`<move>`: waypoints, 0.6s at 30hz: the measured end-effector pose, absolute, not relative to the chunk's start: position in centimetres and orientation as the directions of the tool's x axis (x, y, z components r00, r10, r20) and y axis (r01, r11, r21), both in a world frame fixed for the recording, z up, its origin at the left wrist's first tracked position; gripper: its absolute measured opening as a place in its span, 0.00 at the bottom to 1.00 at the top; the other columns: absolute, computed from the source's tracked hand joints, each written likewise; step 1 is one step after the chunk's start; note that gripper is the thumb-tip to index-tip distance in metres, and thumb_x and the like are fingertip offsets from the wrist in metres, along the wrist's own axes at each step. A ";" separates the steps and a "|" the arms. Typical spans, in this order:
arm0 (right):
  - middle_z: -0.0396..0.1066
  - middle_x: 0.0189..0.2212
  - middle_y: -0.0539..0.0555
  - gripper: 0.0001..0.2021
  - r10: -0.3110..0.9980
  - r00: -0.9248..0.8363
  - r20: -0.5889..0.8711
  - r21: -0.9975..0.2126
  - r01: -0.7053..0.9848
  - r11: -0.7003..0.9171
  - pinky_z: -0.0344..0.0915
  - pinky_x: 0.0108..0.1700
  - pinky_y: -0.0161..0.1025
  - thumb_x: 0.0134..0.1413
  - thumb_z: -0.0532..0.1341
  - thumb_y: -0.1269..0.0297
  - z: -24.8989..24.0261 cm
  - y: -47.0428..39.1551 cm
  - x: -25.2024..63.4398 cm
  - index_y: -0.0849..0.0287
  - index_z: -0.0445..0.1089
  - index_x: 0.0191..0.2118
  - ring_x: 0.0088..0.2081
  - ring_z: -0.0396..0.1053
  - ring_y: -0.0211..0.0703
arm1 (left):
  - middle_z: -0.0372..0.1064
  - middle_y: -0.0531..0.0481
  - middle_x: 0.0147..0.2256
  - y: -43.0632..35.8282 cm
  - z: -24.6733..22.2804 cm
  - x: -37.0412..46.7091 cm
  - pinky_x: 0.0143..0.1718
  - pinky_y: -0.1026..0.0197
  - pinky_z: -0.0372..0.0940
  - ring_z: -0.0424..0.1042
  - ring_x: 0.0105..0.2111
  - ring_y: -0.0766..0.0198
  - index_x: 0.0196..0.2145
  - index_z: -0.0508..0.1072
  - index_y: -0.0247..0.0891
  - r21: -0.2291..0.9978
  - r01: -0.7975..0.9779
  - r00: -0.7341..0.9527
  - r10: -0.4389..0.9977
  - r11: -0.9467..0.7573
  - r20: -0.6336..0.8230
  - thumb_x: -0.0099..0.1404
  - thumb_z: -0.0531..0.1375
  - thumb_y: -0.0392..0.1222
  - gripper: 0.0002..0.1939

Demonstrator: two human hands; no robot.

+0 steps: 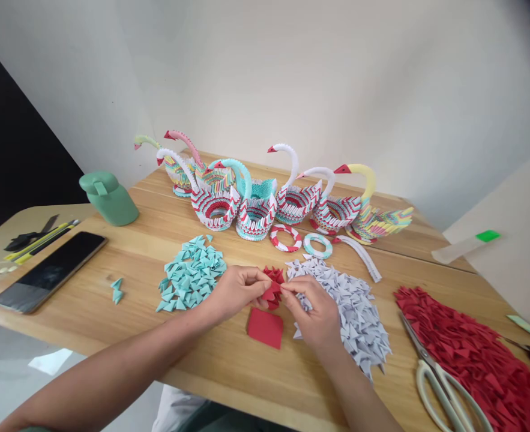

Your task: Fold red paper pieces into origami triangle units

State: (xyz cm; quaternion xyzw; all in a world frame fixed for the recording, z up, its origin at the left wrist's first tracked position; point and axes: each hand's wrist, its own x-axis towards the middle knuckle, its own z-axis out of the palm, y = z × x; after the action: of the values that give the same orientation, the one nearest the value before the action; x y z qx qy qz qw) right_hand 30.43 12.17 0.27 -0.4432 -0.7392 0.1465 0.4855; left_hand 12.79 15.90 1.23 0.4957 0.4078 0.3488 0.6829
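My left hand (242, 289) and my right hand (313, 309) meet at the middle of the table, pinching a small piece of red paper (272, 292) between their fingertips. Just behind it lie several folded red pieces (274, 274), partly hidden by the fingers. A stack of square red paper (265, 328) rests on the table in front of the hands. Left of my left hand is a pile of folded teal pieces (191, 273). A pile of folded white pieces (352, 312) spreads beside and under my right hand.
Several paper swans (256, 219) stand at the back, with two paper rings (286, 238) and a white curved neck (361, 255) before them. Scissors (442, 381) and a red pile (472, 348) are at right. A phone (51, 272) and green bottle (109, 199) are at left.
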 end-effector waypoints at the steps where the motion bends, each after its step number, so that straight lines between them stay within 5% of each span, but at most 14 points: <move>1: 0.69 0.32 0.52 0.08 0.755 -0.176 0.632 -0.581 0.536 0.612 0.64 0.36 0.38 0.58 0.58 0.75 0.4 12.2 30.5 0.55 0.72 0.38 0.34 0.67 0.41 | 0.71 0.52 0.19 15.9 1.3 12.7 0.21 0.69 0.61 0.69 0.18 0.70 0.24 0.73 0.31 0.962 -0.071 0.429 0.879 0.265 -0.211 0.52 0.65 0.46 0.13; 9: 0.71 0.30 0.55 0.13 0.576 -0.428 0.696 -0.188 0.666 0.722 0.63 0.32 0.37 0.59 0.55 0.78 1.0 11.9 30.6 0.56 0.74 0.39 0.32 0.65 0.43 | 0.73 0.50 0.19 15.8 1.0 12.4 0.20 0.68 0.58 0.70 0.18 0.68 0.25 0.71 0.33 0.922 -0.168 0.483 0.844 0.350 -0.232 0.53 0.64 0.48 0.14; 18: 0.71 0.31 0.55 0.13 0.605 -0.429 0.670 -0.164 0.710 0.685 0.64 0.35 0.38 0.61 0.53 0.76 0.7 11.8 30.7 0.55 0.74 0.39 0.33 0.65 0.44 | 0.74 0.49 0.21 16.0 0.8 12.7 0.22 0.69 0.59 0.71 0.20 0.68 0.28 0.73 0.31 0.950 -0.153 0.484 0.859 0.273 -0.169 0.53 0.66 0.53 0.19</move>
State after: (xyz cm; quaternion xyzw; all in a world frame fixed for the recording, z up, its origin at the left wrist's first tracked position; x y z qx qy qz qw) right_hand 30.69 11.83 0.70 -0.3904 -0.8422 -0.0717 0.3648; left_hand 12.65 15.96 0.83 0.4866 0.3624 0.3558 0.7108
